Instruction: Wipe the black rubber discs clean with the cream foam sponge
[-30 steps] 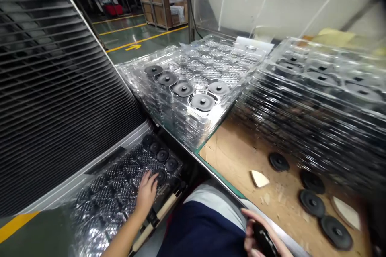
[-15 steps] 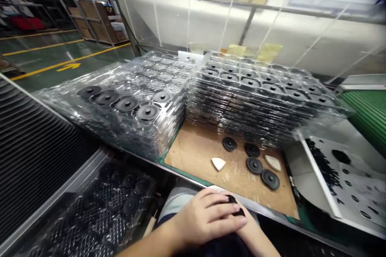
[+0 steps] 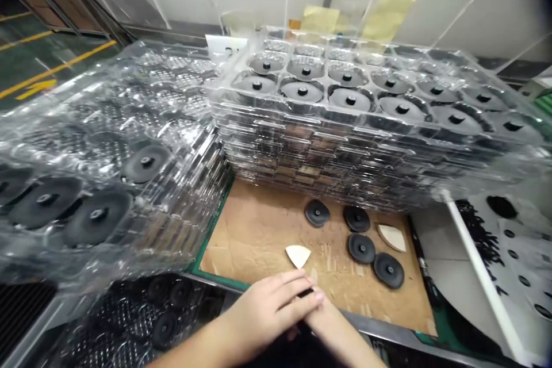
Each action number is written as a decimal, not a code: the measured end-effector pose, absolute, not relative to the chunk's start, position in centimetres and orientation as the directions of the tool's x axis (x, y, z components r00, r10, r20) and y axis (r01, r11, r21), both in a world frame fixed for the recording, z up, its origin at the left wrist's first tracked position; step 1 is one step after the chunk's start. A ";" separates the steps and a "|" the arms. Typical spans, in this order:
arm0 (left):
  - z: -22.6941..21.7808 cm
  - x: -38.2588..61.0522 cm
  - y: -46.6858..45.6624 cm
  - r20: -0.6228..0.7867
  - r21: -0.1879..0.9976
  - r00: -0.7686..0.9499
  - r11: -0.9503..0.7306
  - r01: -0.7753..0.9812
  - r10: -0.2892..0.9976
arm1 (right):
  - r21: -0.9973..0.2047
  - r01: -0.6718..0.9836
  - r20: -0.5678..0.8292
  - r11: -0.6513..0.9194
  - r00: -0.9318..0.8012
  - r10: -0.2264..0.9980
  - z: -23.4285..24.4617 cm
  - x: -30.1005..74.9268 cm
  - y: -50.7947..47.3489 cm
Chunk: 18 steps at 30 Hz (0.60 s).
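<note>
At the bench's front edge, my left hand (image 3: 271, 307) lies across the back of my right hand (image 3: 325, 316), its fingers stretched out side by side. My right hand's fingers are hidden beneath it. A small dark patch shows between the two hands; I cannot make out what it is. Just beyond my left fingertips lies a white wedge-shaped piece (image 3: 297, 255) on brown cardboard (image 3: 254, 224). Farther right on the cardboard are several black rubber discs with raised centres, among them one round disc (image 3: 361, 248), and a second pale wedge (image 3: 391, 237).
A tall stack of clear plastic trays (image 3: 310, 146) holding black discs stands behind the cardboard. Another tray stack (image 3: 172, 218) is at left, with a few discs in it. To the right is a white-edged bin (image 3: 478, 264) with small black parts. Below left sits a lower tray (image 3: 116, 322).
The view has moved closer and tilted down toward the bench. My hands remain stacked, now nearer the white wedge and slightly left in the picture. The discs stay put on the cardboard.
</note>
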State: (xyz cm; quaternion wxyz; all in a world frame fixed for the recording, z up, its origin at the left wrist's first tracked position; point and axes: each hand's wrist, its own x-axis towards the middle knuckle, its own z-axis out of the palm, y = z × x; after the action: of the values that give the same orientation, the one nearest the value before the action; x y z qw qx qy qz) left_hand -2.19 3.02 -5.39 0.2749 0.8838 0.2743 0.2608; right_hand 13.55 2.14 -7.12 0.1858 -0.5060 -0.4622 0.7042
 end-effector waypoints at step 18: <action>-6.4 -0.8 4.5 -0.628 0.271 0.222 0.477 -0.836 0.746 | -0.628 0.762 -0.016 0.157 -0.214 0.977 -7.9 18.4 3.7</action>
State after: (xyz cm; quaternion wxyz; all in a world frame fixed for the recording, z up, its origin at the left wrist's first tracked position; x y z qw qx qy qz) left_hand -0.82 4.50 -6.43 0.7792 -0.0623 0.3626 0.5075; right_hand 18.37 3.72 -7.87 0.2027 -0.5931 -0.7330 0.2642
